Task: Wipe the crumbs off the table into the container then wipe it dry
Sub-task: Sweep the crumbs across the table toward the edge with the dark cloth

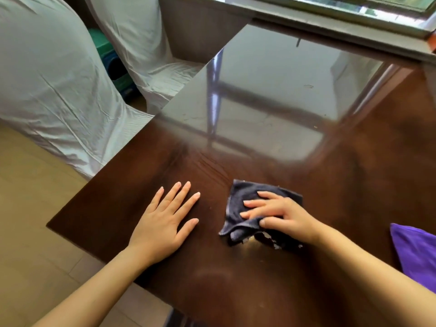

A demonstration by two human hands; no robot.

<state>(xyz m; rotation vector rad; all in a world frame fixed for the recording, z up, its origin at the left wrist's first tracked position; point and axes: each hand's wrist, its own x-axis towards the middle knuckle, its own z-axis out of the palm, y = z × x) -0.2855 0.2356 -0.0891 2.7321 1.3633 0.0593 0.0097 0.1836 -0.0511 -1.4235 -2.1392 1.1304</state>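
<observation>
A dark glossy wooden table [259,279] fills the view. On it lies a dark grey cloth [245,197], and my right hand [278,214] presses flat on it, fingers spread and pointing left. Pale crumbs [266,240] lie heaped on the table just under my right wrist, at the cloth's near edge. My left hand [165,223] rests flat and open on the bare wood, to the left of the cloth. No container shows in this view.
A purple cloth [415,256] lies at the table's right edge. Two chairs in white covers [54,86] stand left of the table, over a tiled floor [30,232]. A window sill [330,22] runs along the table's far side.
</observation>
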